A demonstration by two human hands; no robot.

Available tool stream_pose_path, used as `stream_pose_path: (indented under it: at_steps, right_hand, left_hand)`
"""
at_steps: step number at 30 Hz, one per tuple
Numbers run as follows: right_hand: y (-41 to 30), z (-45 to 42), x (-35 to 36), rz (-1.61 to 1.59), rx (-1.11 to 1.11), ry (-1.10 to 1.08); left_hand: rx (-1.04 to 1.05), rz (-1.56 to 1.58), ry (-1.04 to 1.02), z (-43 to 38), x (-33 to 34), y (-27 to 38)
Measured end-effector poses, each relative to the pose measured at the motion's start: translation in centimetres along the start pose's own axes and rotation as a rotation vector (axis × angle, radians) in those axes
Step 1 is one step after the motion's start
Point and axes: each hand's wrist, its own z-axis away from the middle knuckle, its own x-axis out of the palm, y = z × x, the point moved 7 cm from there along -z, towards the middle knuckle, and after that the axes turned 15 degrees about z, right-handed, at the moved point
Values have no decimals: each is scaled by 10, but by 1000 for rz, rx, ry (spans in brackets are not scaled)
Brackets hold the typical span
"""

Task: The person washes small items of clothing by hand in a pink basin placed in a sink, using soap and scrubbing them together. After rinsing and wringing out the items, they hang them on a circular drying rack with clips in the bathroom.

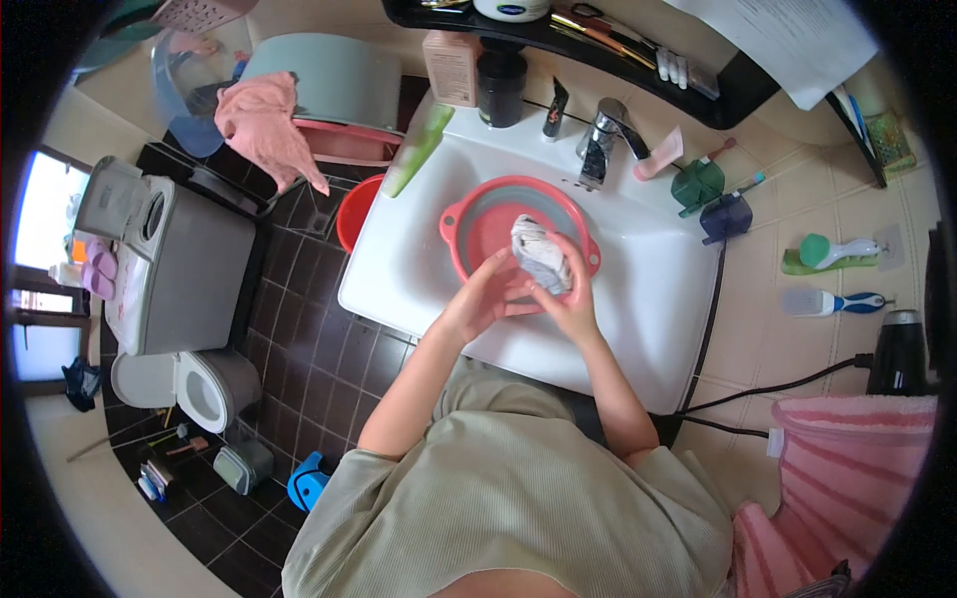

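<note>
A bunched white and grey cloth (540, 250), possibly a sock, is gripped in my right hand (574, 288) above a collapsible basin. My left hand (482, 295) is just to its left, palm turned up and fingers apart, its fingertips close to the right hand. Whether they touch the cloth cannot be made out. Below both hands, the pink and grey basin (453, 250) rests in the white sink (643, 321). My hands hide the basin's near side. A chrome faucet (598, 142) stands behind the basin.
On the sink's left rim lies a green washboard-like strip (420, 153), partly blurred. A pink tube (659, 155) and green cup (697, 185) stand at the back right. Overhead juts a black shelf (635, 75). At left are a red bucket (359, 213), a washing machine (202, 261) and a toilet (213, 392).
</note>
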Motion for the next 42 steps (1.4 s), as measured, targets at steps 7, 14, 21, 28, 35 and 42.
stream_pose_path:
  at_steps: [7,14,21,28,35,42]
  right_hand:
    - [-49,-1,44,66,-132,-279]
    - [-57,3,80,-137,43,-304]
    - [-92,8,135,-409,180,-435]
    - [-111,14,202,-511,266,-455]
    - [-133,11,225,-477,185,-168]
    - [-142,17,236,-578,417,-115]
  left_hand:
    - [226,-13,101,31,-7,29]
    - [380,-266,178,82,-19,61]
    - [454,-596,122,147,-26,109]
    - [564,-242,77,200,-66,147]
    - [392,-578,107,233,-69,172]
    - [667,300,-147,253,-123,232]
